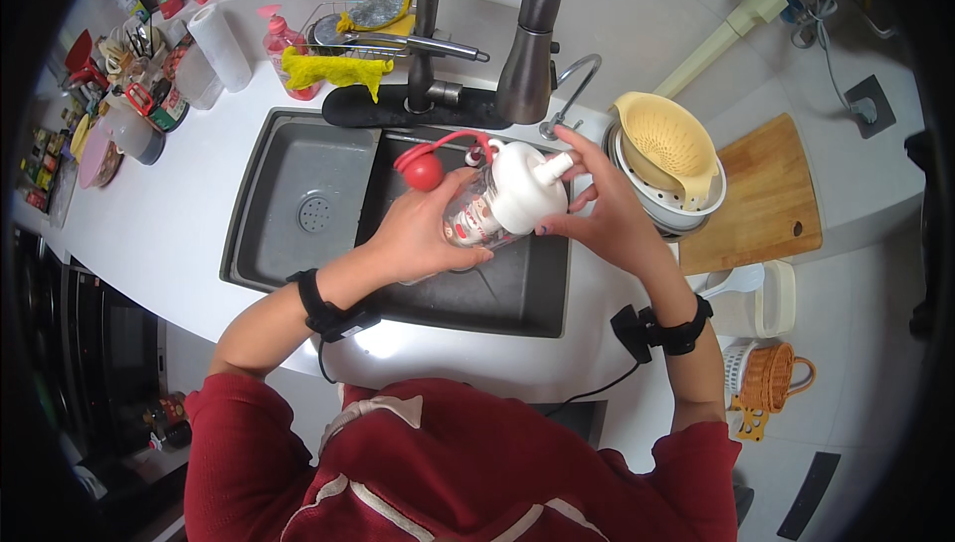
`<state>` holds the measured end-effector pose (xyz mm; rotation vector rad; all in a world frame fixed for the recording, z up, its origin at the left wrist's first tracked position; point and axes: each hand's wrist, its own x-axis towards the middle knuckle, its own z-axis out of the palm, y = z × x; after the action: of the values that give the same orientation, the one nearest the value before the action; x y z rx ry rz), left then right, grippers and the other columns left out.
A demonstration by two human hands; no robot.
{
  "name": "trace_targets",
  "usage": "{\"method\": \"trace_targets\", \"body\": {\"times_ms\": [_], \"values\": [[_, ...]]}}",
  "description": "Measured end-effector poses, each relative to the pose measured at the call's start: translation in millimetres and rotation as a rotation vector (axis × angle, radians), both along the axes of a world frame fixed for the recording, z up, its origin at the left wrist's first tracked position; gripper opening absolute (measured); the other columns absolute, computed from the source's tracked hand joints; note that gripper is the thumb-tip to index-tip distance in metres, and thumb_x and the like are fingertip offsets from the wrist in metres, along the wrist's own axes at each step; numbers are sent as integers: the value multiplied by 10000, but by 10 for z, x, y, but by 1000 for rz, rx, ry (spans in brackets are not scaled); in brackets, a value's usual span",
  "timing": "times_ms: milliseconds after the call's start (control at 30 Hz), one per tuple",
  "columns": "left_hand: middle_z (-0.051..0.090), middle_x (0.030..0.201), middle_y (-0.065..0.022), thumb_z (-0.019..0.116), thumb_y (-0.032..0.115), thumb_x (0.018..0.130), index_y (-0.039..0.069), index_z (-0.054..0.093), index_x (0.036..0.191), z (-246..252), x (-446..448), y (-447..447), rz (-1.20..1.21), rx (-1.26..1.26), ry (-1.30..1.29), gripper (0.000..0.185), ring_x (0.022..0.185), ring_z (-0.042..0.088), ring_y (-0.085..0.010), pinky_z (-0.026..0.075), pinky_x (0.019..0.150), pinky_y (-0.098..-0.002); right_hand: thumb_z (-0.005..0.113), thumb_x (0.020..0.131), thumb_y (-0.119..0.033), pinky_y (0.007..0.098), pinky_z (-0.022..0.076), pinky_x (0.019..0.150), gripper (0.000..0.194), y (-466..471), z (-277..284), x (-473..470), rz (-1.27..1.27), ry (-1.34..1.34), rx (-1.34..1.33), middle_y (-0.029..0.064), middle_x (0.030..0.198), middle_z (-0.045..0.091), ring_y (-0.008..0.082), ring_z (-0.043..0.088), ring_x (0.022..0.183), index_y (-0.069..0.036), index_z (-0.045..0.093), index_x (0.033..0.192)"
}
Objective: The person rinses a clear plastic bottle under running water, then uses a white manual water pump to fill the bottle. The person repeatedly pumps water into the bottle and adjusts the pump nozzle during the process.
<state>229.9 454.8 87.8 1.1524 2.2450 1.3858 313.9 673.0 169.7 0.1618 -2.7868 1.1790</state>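
My left hand (pixel 425 232) is wrapped around a clear plastic drinking bottle (pixel 468 220) with a printed pattern and red lettering. The bottle is tilted over the sink, its top towards the right. On it sits a white lid (pixel 520 188) with a white spout (pixel 553 168). A red strap joins the lid to a round red cap (pixel 423 170), which hangs off the spout beside my left thumb. My right hand (pixel 608 206) is at the lid's right side, thumb by its rim and index finger raised. Whether those fingers grip the lid cannot be told.
Below is a dark double sink (pixel 298 169) with a drain (pixel 315 212) in its left basin. A large faucet (pixel 526 72) overhangs its back edge. Right of it stand stacked colanders (pixel 664 143) and a wooden cutting board (pixel 768 195). A pink soap bottle (pixel 280 38) stands behind a yellow cloth (pixel 336 70).
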Motion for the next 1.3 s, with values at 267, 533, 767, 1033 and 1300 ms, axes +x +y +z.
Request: {"method": "trace_targets", "body": {"times_ms": [267, 533, 767, 1033, 1300], "values": [[545, 1092, -203, 800, 331, 583, 9, 440, 1251, -34, 28, -35, -33, 0, 131, 824, 1041, 519, -367, 427, 892, -411, 716, 764, -181, 296, 471, 718, 572, 94, 73, -28, -267, -23, -61, 83, 877, 630, 168, 599, 802, -40, 445, 1248], [539, 1090, -155, 812, 331, 571, 27, 448, 1243, -64, 2, -43, -190, 68, 141, 822, 1012, 529, -332, 423, 887, -387, 699, 724, -20, 361, 442, 918, 564, 129, 245, -30, 348, -192, -25, 78, 1179, 585, 218, 538, 1124, -53, 503, 1251], [530, 1022, -136, 794, 284, 540, 62, 456, 1239, -37, 10, -77, -33, -125, 309, 807, 973, 517, -330, 456, 814, -408, 538, 890, -464, 312, 477, 466, 500, -20, -59, -97, -214, -589, -56, 173, 805, 626, 226, 615, 528, 32, 547, 951], [524, 1019, -143, 793, 275, 553, 65, 452, 1242, -32, -150, -112, -29, -66, 331, 797, 945, 505, -339, 443, 811, -405, 732, 654, 20, 386, 333, 1060, 890, 102, -22, -22, 412, -117, 121, 136, 1482, 236, 299, 325, 1321, -119, 282, 1409], [525, 1039, -141, 788, 248, 562, 68, 455, 1252, -38, -107, -106, 33, -84, 471, 787, 971, 507, -328, 452, 801, -406, 679, 775, -372, 352, 525, 684, 552, 2, -391, -168, 35, -222, -96, 187, 903, 602, 278, 628, 774, 18, 485, 1115]]}}
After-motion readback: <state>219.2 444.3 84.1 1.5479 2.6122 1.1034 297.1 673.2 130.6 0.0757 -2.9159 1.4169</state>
